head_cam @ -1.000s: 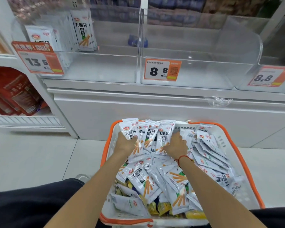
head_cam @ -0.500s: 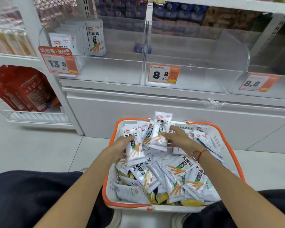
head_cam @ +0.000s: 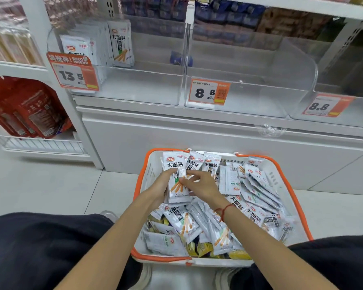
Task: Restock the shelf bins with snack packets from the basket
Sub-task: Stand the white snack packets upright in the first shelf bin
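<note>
Crouched over the basket [head_cam: 142,185], left hand [head_cam: 158,188] grips a gathered packet stack [head_cam: 177,185], right hand [head_cam: 201,185] pinches its edge; next, lifting it to the clear bin [head_cam: 138,88].

Single wide-angle view, worn on the head, looking forward and steeply down. Close over the white plastic basket with orange rim [head_cam: 289,191], which fills the lower centre between two dark-trousered knees. Both forearms reach in from the bottom edge. Facing the white shelf unit [head_cam: 197,132] head-on; clear plastic bins [head_cam: 249,101] cross the upper half, bent by lens curve. Pale tiled floor [head_cam: 50,185] at left. No second view.
</note>
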Demonstrator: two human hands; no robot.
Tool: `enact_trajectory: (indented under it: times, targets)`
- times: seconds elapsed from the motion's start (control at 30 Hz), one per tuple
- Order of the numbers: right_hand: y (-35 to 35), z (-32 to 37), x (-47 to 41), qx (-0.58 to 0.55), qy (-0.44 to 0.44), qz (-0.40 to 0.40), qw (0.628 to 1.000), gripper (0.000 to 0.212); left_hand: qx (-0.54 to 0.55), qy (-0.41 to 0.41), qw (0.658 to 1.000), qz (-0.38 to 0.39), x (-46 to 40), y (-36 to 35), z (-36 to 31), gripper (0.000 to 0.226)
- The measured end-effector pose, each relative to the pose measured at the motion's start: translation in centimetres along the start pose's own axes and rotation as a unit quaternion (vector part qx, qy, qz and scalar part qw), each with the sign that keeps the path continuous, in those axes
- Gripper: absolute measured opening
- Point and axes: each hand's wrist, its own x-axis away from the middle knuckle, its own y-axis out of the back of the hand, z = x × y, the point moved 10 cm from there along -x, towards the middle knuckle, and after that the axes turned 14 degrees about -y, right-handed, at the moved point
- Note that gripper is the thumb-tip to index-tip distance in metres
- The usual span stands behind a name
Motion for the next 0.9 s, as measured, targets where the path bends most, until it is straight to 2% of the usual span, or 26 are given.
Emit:
enact_trajectory:
  times: [0.07, 0.13, 0.23, 0.3, 0.37, 0.43, 0.53, 0.63, 0.77, 0.87, 0.9]
  targets:
    - [-0.6, 0.2, 0.2, 0.012, 0.02, 0.001, 1.0, 0.053, -0.003, -0.005, 1.0, -0.009, -0.4, 0.7, 0.4, 0.049]
    - [-1.1, 0.8, 0.2, 0.007, 0.042, 0.022, 0.999, 0.047, 0.025, -0.017, 0.999, -0.03, -0.8, 1.4, 0.6, 0.043]
    - [-1.5, 0.7, -0.9, -0.067, -0.019, 0.086, 0.994, 0.029, 0.084, -0.025, 0.994, -0.062, -1.2, 2.4, 0.7, 0.032]
    - [0.2, -0.7, -3.0, -0.065, -0.082, 0.034, 0.994, 0.03, 0.146, -0.033, 0.986, -0.076, -1.4, 2.6, 0.7, 0.021]
    - [1.6, -1.9, -4.4, -0.017, -0.123, -0.017, 0.992, 0.03, 0.197, -0.027, 0.977, -0.08, -1.5, 2.1, 0.5, 0.018]
    - [1.4, -2.5, -5.7, 0.044, -0.134, -0.025, 0.99, 0.021, 0.23, -0.03, 0.97, -0.07, -1.5, 1.6, 0.0, 0.02]
    - [0.4, -2.6, -7.6, 0.109, -0.128, -0.042, 0.985, 0.039, 0.231, -0.008, 0.971, -0.058, -1.9, 1.3, -0.2, 0.014]
    - [0.1, -3.2, -8.6, 0.082, -0.141, -0.069, 0.984, 0.04, 0.231, -0.02, 0.971, -0.058, -2.2, 1.4, -0.7, 0.011]
    - [0.7, -3.7, -8.8, 0.023, -0.133, -0.086, 0.987, 0.03, 0.222, -0.058, 0.97, -0.075, -2.7, 2.6, -1.5, 0.013]
    - [1.5, -3.0, -8.2, -0.039, -0.124, -0.061, 0.99, 0.008, 0.211, -0.065, 0.97, -0.106, -3.4, 4.1, -1.4, 0.033]
    - [2.2, -2.3, -7.8, -0.046, -0.11, -0.056, 0.991, 0.016, 0.198, -0.064, 0.972, -0.113, -3.5, 4.5, -1.4, 0.036]
